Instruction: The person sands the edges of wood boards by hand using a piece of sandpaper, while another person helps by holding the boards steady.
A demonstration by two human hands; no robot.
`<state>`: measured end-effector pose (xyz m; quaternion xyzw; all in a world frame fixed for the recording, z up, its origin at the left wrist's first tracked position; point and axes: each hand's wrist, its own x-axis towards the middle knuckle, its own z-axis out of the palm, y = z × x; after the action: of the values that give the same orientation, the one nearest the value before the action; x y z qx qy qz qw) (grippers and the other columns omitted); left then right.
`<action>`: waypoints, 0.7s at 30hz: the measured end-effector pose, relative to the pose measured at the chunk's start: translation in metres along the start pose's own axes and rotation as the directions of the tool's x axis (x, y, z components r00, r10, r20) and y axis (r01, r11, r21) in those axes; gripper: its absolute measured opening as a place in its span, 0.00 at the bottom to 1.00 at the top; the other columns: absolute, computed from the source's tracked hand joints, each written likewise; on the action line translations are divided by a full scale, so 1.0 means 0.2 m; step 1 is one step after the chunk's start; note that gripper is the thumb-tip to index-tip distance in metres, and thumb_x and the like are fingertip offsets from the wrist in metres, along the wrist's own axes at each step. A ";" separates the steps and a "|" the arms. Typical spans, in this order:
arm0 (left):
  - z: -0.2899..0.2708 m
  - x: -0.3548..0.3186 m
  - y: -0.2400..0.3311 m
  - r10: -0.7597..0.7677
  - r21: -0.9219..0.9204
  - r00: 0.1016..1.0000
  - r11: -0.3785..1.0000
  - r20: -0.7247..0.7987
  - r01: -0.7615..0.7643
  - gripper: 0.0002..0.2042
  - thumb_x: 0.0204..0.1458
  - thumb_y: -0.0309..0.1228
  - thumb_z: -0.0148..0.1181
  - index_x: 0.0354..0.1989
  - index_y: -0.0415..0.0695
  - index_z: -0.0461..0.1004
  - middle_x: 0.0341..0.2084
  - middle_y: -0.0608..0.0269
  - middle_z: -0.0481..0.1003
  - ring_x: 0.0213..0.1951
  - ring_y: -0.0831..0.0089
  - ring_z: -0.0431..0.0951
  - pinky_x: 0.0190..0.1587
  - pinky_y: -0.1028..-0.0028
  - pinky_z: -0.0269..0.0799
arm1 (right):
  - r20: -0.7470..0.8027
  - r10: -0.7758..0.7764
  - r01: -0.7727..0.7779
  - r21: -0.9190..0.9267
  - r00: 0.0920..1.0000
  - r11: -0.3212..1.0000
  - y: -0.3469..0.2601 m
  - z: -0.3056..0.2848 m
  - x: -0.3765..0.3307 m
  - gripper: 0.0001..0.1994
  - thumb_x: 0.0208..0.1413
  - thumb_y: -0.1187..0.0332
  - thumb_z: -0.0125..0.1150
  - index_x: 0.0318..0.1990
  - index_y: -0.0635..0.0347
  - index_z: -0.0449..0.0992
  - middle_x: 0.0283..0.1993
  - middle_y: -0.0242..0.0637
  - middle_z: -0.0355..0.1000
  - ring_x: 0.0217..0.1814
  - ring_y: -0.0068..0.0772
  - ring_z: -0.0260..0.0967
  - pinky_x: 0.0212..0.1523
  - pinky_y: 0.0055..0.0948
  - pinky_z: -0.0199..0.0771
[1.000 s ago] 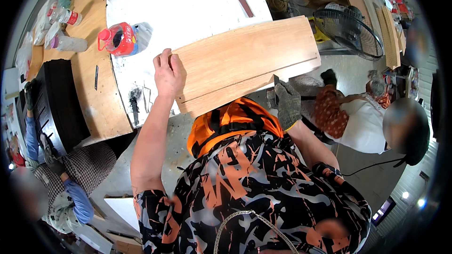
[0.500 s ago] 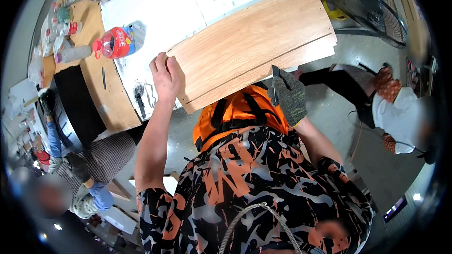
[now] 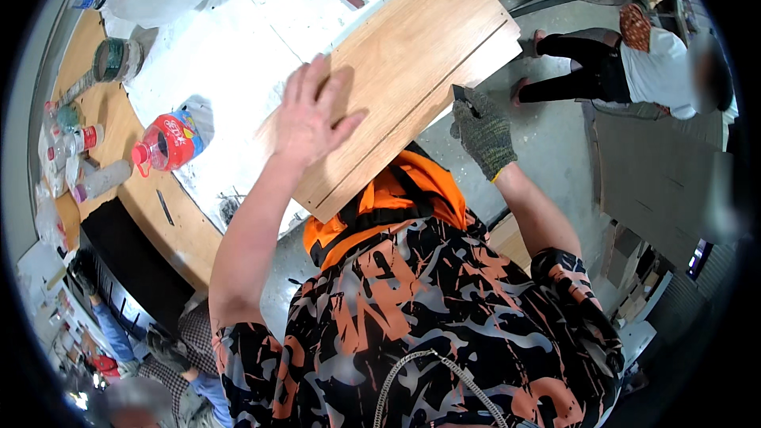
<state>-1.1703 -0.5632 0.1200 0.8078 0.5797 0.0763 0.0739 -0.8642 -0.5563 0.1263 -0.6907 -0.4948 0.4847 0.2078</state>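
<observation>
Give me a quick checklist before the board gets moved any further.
1. Left hand flat on the board: ok.
2. Right hand, gloved, at the board's near edge: ok; how firmly it grips, cannot tell.
3. Board's support: part lies over the white table, part overhangs the floor: not ok for letting go.
4. Red bottle lies apart from the board: ok.
5. Person beyond the board's far end stands apart: ok.
6. Groove along the board faces up: ok.
</observation>
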 end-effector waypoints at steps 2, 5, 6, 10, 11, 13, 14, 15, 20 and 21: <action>0.01 0.02 0.00 0.050 0.010 0.998 0.999 0.041 -0.050 0.38 0.53 0.62 0.59 0.68 0.51 0.65 0.71 0.44 0.54 0.66 0.43 0.60 0.68 0.49 0.58 | -0.045 -0.055 0.052 -0.069 0.997 0.996 -0.03 0.02 -0.02 0.17 0.62 0.67 0.58 0.55 0.65 0.76 0.25 0.43 0.76 0.21 0.30 0.75 0.26 0.31 0.75; -0.01 -0.01 -0.01 0.037 0.002 0.995 0.999 0.093 -0.037 0.44 0.50 0.68 0.56 0.70 0.53 0.62 0.72 0.46 0.52 0.67 0.44 0.58 0.70 0.50 0.55 | -0.149 0.015 -0.035 -0.133 0.989 0.990 -0.13 0.07 -0.03 0.16 0.62 0.66 0.59 0.54 0.64 0.76 0.24 0.44 0.76 0.21 0.32 0.76 0.26 0.31 0.75; -0.01 -0.01 0.00 0.027 0.002 0.992 1.000 0.120 -0.028 0.45 0.49 0.70 0.55 0.71 0.53 0.61 0.72 0.46 0.51 0.68 0.44 0.57 0.70 0.50 0.53 | -0.147 0.031 -0.052 -0.139 0.989 0.989 -0.13 0.08 -0.02 0.16 0.61 0.66 0.59 0.53 0.64 0.76 0.24 0.44 0.76 0.22 0.32 0.76 0.26 0.32 0.75; -0.04 -0.01 0.00 0.001 0.004 0.979 1.000 0.206 -0.002 0.49 0.48 0.74 0.52 0.74 0.54 0.56 0.74 0.44 0.48 0.71 0.45 0.53 0.73 0.51 0.45 | -0.148 0.109 -0.126 -0.116 0.983 0.985 -0.20 0.12 -0.01 0.15 0.60 0.66 0.59 0.51 0.62 0.77 0.24 0.44 0.76 0.22 0.32 0.76 0.26 0.32 0.75; -0.05 0.00 0.00 0.000 0.003 0.975 1.000 0.223 -0.001 0.50 0.48 0.74 0.51 0.74 0.53 0.55 0.74 0.44 0.47 0.71 0.45 0.52 0.74 0.51 0.43 | -0.151 0.136 -0.152 -0.100 0.979 0.983 -0.22 0.13 -0.02 0.14 0.60 0.66 0.59 0.50 0.62 0.78 0.24 0.44 0.76 0.22 0.32 0.76 0.26 0.32 0.75; -0.06 0.01 0.01 0.002 0.000 0.965 1.000 0.260 -0.002 0.51 0.48 0.74 0.51 0.75 0.52 0.53 0.74 0.42 0.46 0.72 0.45 0.50 0.74 0.50 0.40 | -0.149 0.161 -0.177 -0.106 0.976 0.978 -0.25 0.14 -0.03 0.14 0.60 0.66 0.58 0.50 0.62 0.78 0.24 0.45 0.75 0.22 0.31 0.75 0.26 0.31 0.75; -0.06 0.00 0.02 -0.017 0.006 0.968 1.000 0.251 0.016 0.51 0.48 0.74 0.50 0.75 0.51 0.53 0.74 0.42 0.45 0.72 0.44 0.49 0.74 0.49 0.39 | -0.143 0.158 -0.177 -0.128 0.977 0.976 -0.26 0.15 -0.03 0.14 0.60 0.66 0.57 0.49 0.62 0.79 0.24 0.44 0.75 0.21 0.31 0.75 0.26 0.31 0.75; -0.05 -0.01 0.03 -0.035 0.011 0.970 0.999 0.242 0.034 0.51 0.49 0.74 0.50 0.75 0.50 0.53 0.74 0.41 0.45 0.73 0.43 0.49 0.74 0.48 0.38 | -0.138 0.157 -0.177 -0.150 0.978 0.973 -0.27 0.15 -0.03 0.14 0.60 0.66 0.57 0.49 0.62 0.79 0.24 0.44 0.76 0.21 0.31 0.74 0.25 0.31 0.74; -0.02 -0.02 0.06 -0.077 0.050 0.972 0.997 0.223 0.067 0.47 0.56 0.69 0.45 0.76 0.48 0.50 0.74 0.39 0.44 0.74 0.39 0.46 0.74 0.45 0.35 | -0.101 0.229 -0.245 -0.188 0.968 0.951 -0.38 0.19 -0.07 0.14 0.60 0.66 0.56 0.48 0.63 0.80 0.26 0.45 0.77 0.22 0.32 0.76 0.25 0.32 0.76; 0.00 -0.02 0.06 -0.071 0.046 0.974 0.997 0.214 0.062 0.46 0.57 0.68 0.44 0.76 0.48 0.49 0.74 0.38 0.44 0.74 0.39 0.45 0.74 0.45 0.35 | -0.099 0.214 -0.231 -0.221 0.972 0.948 -0.38 0.20 -0.06 0.14 0.60 0.66 0.55 0.48 0.63 0.80 0.27 0.45 0.77 0.22 0.32 0.77 0.26 0.33 0.76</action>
<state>-1.1608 -0.5714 0.1233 0.7927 0.5965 -0.0256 0.1231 -0.9361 -0.5426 0.1738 -0.7791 -0.4586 0.4183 0.0883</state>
